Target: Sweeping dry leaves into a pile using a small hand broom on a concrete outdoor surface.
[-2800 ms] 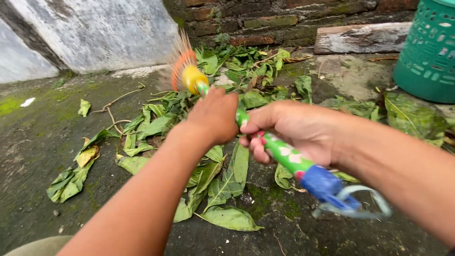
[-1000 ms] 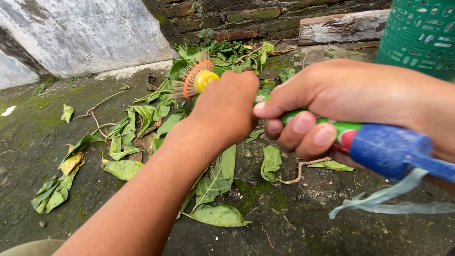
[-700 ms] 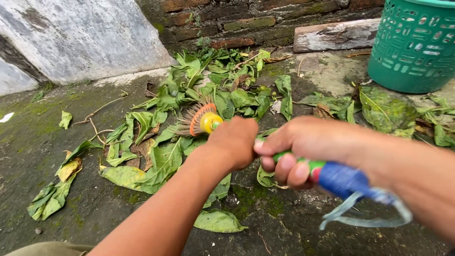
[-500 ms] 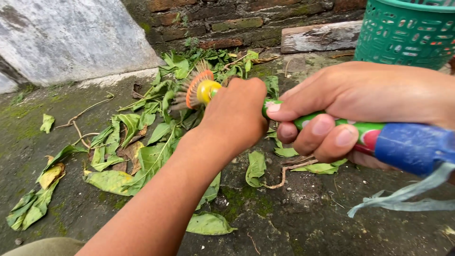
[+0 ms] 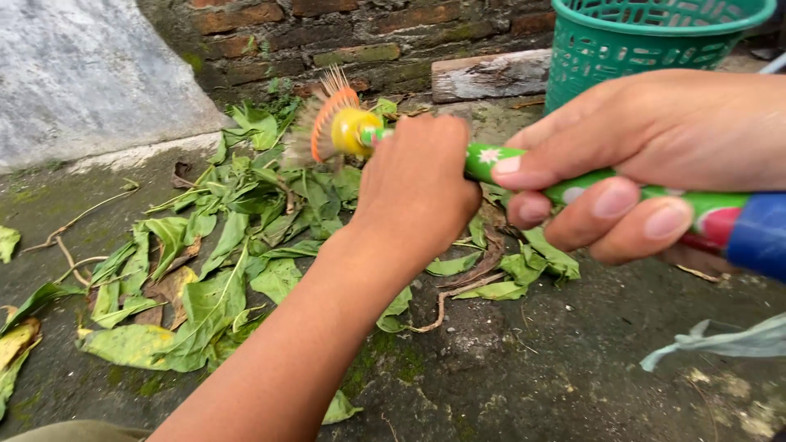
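Mossy concrete ground (image 5: 573, 360) holds leaves (image 5: 237, 237) gathered toward nine o'clock, some strays apparently left, while left hand (image 5: 413, 188) and right hand (image 5: 647, 164) both clench the broom (image 5: 491, 160).

Head camera looks down, close, over leaf-strewn ground (image 5: 524, 368).

No packages, labels, signs or screens show, as far as visible.
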